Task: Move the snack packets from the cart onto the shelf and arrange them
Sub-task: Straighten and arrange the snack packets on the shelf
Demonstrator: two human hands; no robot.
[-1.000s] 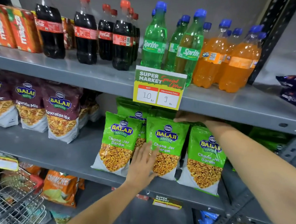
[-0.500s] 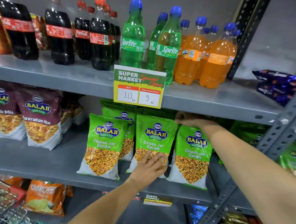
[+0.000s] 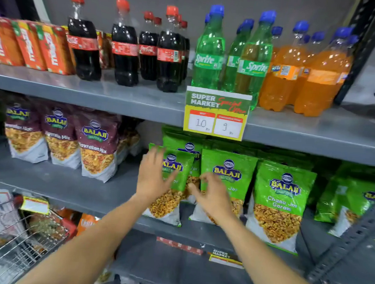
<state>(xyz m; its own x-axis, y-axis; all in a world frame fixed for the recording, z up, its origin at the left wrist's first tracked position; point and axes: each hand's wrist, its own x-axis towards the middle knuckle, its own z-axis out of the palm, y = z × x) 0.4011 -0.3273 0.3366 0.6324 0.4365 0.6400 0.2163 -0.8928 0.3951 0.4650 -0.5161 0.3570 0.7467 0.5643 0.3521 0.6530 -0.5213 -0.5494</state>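
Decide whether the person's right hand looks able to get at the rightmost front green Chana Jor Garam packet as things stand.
Probably yes. The right hand hovers open in front of the middle green packet, and the rightmost front green Chana Jor Garam packet stands just beside it at the shelf's front, with nothing before it.

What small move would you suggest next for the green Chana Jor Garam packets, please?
Probably nudge the leftmost front packet rightward with the left hand so it stands beside the middle packet; a gap shows between their bases, and neither hand, including the right hand, grips anything.
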